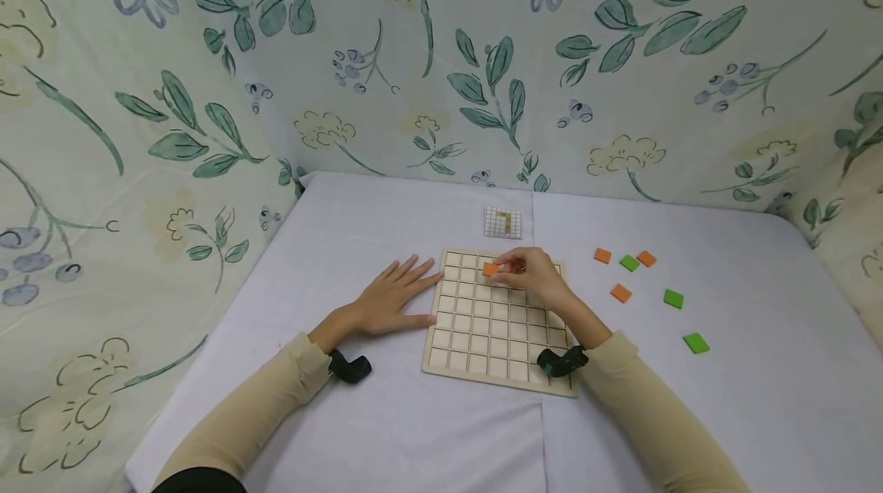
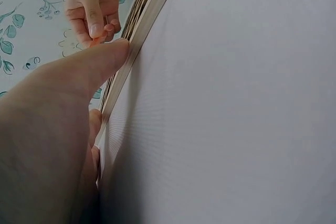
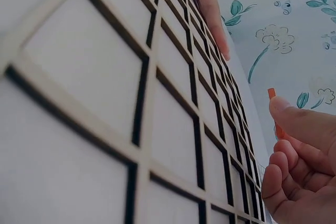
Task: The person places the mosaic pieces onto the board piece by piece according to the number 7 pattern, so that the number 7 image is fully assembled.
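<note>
A wooden grid board (image 1: 476, 341) with square cells lies on the white table. Between thumb and fingers, my right hand (image 1: 534, 274) pinches an orange square tile (image 1: 490, 269) above the upper rows of the board; the right wrist view shows the tile (image 3: 272, 93) edge-on, apart from the grid. My left hand (image 1: 393, 297) lies with spread fingers at the board's left edge. In the left wrist view its thumb (image 2: 113, 56) touches the board's side (image 2: 136, 43).
Beyond the board lies a small pattern card (image 1: 502, 222) with a printed grid. Several loose tiles are scattered to the right, among them an orange tile (image 1: 621, 293) and a green tile (image 1: 696, 343). Floral cloth (image 1: 414, 94) hangs behind the table.
</note>
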Tool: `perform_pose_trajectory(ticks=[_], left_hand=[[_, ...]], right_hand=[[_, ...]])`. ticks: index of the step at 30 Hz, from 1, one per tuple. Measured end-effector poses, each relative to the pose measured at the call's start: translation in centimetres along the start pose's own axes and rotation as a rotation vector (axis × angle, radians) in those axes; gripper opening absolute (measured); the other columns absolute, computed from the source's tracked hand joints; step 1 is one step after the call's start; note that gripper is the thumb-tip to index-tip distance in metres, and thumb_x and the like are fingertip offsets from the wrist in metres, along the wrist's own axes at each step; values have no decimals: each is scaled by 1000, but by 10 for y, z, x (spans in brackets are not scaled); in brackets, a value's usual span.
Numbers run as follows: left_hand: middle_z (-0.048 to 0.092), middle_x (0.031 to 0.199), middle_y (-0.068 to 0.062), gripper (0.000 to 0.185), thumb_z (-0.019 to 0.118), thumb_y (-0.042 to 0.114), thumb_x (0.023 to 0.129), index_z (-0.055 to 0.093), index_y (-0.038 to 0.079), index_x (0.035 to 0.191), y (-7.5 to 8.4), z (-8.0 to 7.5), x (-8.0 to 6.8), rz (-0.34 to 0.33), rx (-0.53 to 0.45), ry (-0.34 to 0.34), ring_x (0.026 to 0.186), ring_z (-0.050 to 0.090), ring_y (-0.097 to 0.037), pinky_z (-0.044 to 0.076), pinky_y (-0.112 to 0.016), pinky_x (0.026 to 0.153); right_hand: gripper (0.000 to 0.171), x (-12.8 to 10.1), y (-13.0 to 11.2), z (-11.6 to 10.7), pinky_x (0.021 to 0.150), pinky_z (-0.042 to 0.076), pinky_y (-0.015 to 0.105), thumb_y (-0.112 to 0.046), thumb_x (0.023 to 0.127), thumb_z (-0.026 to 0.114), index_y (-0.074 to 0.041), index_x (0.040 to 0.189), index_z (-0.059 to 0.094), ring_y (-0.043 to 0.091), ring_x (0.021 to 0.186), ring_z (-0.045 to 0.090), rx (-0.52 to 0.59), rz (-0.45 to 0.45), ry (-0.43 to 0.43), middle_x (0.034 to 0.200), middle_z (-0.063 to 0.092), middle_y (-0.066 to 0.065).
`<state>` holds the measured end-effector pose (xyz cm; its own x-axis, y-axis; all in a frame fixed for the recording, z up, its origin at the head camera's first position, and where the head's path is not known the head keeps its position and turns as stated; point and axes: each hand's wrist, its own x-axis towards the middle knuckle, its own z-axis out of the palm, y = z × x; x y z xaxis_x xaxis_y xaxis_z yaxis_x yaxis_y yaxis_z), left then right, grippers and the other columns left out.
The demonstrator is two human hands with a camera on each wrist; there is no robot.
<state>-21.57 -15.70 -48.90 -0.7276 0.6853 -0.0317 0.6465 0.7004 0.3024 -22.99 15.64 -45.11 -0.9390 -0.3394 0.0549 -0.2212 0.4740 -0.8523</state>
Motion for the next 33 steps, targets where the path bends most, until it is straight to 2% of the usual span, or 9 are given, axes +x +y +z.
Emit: perform_pose_trajectory(ticks=[10, 25, 33], left_hand=[[7, 167, 0, 86, 37, 78, 92, 19, 30, 161, -2, 1, 0, 18, -15, 13, 152, -1, -29, -1, -52, 120], [6, 167, 0, 85, 39, 76, 92, 18, 30, 161, -1, 0, 0, 13, -5, 5, 152, -2, -29, -1, -52, 119], [7, 167, -1, 84, 41, 74, 93, 19, 29, 161, 0, 0, 0, 13, 8, 10, 152, -1, -29, -1, -52, 119]], right_hand=[[28, 4, 2, 7, 64, 48, 26, -12, 86, 79, 6, 107, 72, 21, 74, 57, -29, 33, -13, 82, 63, 8], [25, 8, 3, 13, 64, 48, 28, -10, 84, 82, 4, 104, 73, 18, 72, 57, -95, 90, -10, 80, 64, 6], [25, 7, -2, 15, 64, 48, 32, -7, 83, 82, 4, 103, 73, 19, 71, 56, -91, 101, 5, 80, 63, 7]])
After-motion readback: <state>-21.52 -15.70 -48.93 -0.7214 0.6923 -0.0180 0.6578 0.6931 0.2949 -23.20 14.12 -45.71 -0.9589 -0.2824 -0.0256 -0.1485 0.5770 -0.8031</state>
